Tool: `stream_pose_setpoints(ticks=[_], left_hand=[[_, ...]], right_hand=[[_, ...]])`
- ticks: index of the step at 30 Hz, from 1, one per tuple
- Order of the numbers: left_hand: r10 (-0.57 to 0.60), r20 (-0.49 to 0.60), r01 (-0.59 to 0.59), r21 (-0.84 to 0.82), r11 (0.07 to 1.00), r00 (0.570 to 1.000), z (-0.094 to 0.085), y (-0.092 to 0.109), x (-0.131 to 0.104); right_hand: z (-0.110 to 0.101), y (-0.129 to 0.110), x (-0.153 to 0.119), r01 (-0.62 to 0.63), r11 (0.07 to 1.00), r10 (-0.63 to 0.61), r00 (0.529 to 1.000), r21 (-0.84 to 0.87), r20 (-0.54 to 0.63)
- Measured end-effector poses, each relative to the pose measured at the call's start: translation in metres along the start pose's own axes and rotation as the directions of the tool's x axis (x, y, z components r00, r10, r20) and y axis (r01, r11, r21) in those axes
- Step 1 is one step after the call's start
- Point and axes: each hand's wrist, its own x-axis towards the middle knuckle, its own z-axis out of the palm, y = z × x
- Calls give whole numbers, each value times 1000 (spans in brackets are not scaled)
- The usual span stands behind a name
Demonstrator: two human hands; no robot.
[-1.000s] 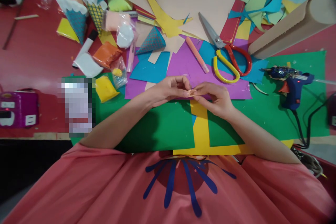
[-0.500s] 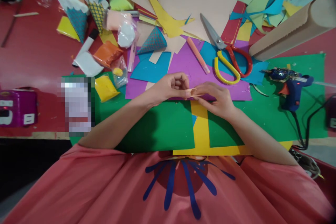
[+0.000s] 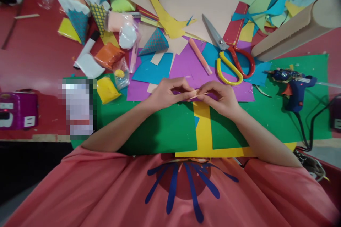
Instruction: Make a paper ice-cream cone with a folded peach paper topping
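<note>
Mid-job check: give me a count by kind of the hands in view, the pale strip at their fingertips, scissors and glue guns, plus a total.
Hands: 2, left hand and right hand
Pale strip: 1
Scissors: 1
Glue gun: 1
Total: 5

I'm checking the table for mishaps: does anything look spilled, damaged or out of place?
Nothing looks clearly spilled or damaged. One blue cone lies on its side on scraps, apart from the white-rimmed cones farther left, so it seems stray. The pale strip between the left hand and right hand is too small to judge.
</note>
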Motion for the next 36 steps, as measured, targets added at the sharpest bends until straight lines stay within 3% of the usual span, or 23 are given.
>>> stream_pose_setpoints(ticks=[7, 13, 18, 26, 36], left_hand=[[273, -22, -269, 101, 958, 962, -2, -8, -1], [361, 38, -356, 293, 887, 932, -3, -3, -1], [440, 26, -409, 420, 810, 898, 0, -4, -2], [350, 9, -311, 485, 817, 937, 5, -4, -3], [301, -54, -273, 292, 917, 952, 6, -3, 1]], right_hand=[[4, -1, 0, -223, 923, 233, 972, 315, 4], [7, -3, 2, -300, 872, 327, 945, 386, -4], [9, 0, 3, -288, 878, 334, 941, 383, -59], [11, -1, 3, -311, 887, 354, 933, 340, -70], [11, 1, 3, -258, 871, 288, 957, 418, -10]])
